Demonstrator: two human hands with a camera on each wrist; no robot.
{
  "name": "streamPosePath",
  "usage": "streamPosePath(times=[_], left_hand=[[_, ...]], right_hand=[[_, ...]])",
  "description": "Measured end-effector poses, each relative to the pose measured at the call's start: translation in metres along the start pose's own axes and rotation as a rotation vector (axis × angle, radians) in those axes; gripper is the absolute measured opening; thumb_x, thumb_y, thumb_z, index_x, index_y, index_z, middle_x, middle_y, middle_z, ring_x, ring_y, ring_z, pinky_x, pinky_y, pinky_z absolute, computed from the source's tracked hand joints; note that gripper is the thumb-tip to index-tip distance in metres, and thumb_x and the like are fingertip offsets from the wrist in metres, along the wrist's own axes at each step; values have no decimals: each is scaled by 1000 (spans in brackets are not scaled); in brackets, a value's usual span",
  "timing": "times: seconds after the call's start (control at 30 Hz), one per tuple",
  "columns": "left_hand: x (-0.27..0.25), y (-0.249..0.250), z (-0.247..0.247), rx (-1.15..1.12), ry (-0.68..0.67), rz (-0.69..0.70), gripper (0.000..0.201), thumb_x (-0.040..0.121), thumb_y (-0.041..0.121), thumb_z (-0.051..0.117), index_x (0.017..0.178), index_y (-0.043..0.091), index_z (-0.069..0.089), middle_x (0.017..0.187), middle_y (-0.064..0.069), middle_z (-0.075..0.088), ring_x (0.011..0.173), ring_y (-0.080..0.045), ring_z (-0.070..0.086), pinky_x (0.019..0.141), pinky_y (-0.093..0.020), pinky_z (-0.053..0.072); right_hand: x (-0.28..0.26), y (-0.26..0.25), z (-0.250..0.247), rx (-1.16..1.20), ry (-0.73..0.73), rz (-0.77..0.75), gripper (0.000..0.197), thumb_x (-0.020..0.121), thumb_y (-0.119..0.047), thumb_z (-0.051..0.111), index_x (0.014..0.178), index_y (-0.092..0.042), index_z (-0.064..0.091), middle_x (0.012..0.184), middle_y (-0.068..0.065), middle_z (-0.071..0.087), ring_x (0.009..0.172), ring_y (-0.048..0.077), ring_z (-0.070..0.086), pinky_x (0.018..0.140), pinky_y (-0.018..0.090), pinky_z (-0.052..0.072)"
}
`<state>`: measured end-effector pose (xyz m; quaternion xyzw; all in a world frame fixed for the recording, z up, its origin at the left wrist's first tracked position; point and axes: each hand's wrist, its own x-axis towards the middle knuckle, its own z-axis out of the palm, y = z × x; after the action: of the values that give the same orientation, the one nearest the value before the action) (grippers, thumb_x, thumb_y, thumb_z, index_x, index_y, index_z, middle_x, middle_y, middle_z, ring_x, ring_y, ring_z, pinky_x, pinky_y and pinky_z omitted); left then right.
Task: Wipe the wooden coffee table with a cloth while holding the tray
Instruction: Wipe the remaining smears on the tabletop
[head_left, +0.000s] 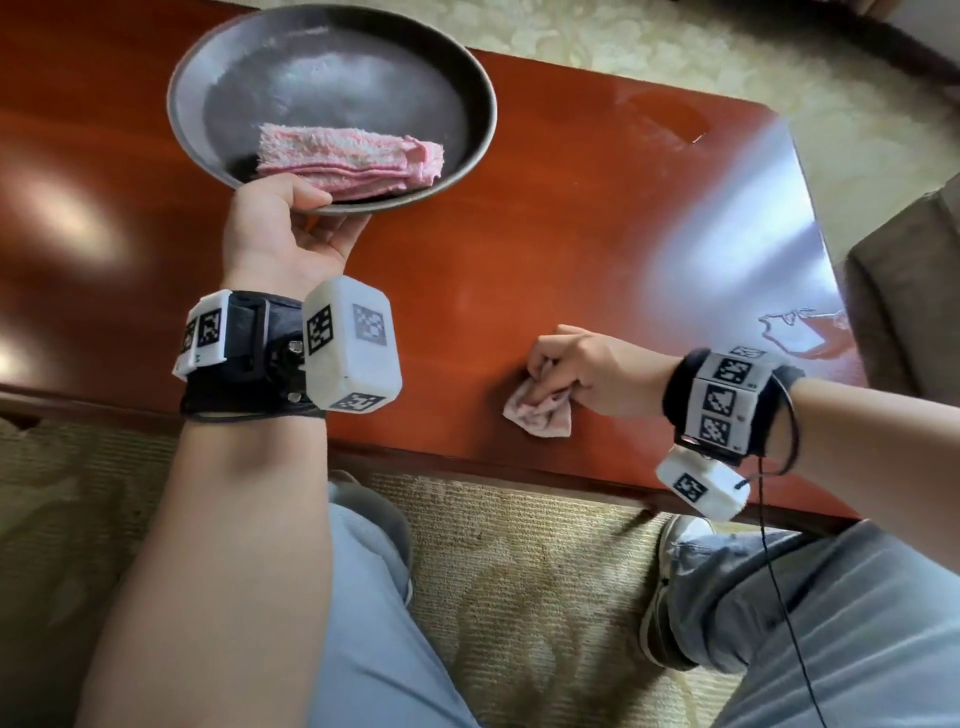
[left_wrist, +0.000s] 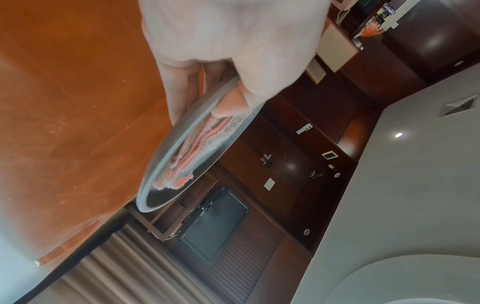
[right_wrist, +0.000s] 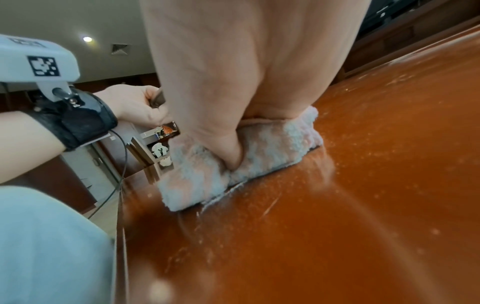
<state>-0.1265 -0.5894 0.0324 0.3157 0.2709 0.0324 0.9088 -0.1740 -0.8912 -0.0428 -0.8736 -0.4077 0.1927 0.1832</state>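
— Glossy reddish wood fills most of the head view: the coffee table (head_left: 597, 218), with pale patterned carpet (head_left: 519, 571) below its near edge. What is on it?

— Only a small crumpled pink cloth (head_left: 540, 413), lying on the tabletop near the front edge. The right hand (head_left: 587, 371) is clenched around it, pressing it down onto the wood; the right wrist view shows the thumb sunk into the fluffy fabric.

— And the tray?

— A round dark metal tray (head_left: 218, 67), held over the far left part of the table. The left hand (head_left: 283, 231) grips its near rim, thumb on top, fingers (left_wrist: 179, 90) underneath.

— Anything in it?

— A folded pink towel (head_left: 353, 158), lying in the near half of the tray, just beside the thumb.
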Motion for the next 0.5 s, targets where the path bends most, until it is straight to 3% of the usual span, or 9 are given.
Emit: streamPosePath(times=[0.1,0.2,0.3,0.4,0.5], left_hand=[[-2,-4,4,-13,-21,-1,49,61,-18,44,105,-4,62,106,-21,65,103,-43,69,84,-54,59],[-3,-3,5,-4,-15,-8,51,57,-16,45,103,-4,63,106,-21,65,108,-43,67,84,-54,58],[-2,-4,8,12,-19,-1,49,56,-17,46,100,-5,62,104,-21,64,110,-44,65,84,-55,58],[0,-6,11,32,-12,-5,45,60,-18,44,99,-5,62,102,-21,64,110,-44,65,83,-55,59],[1,-8,12,53,-12,-10,37,73,-18,40,101,-5,61,102,-21,64,113,-44,63,84,-55,58]], right_hand=[[-1,-3,-5,-21,6,10,55,75,15,59,109,-25,76,101,-3,58,93,22,48,84,37,47],[21,-5,-18,-51,104,33,54,74,15,58,112,-20,75,104,4,60,95,25,51,89,31,40],[58,-4,-34,-86,151,43,50,77,12,57,112,-19,75,108,6,59,97,20,50,94,23,27],[90,-10,-26,-82,113,12,51,76,8,56,112,-22,75,107,5,59,91,13,46,94,28,29],[94,-25,-4,-86,59,-85,51,77,6,55,107,-28,77,101,1,59,86,23,50,88,36,39]])
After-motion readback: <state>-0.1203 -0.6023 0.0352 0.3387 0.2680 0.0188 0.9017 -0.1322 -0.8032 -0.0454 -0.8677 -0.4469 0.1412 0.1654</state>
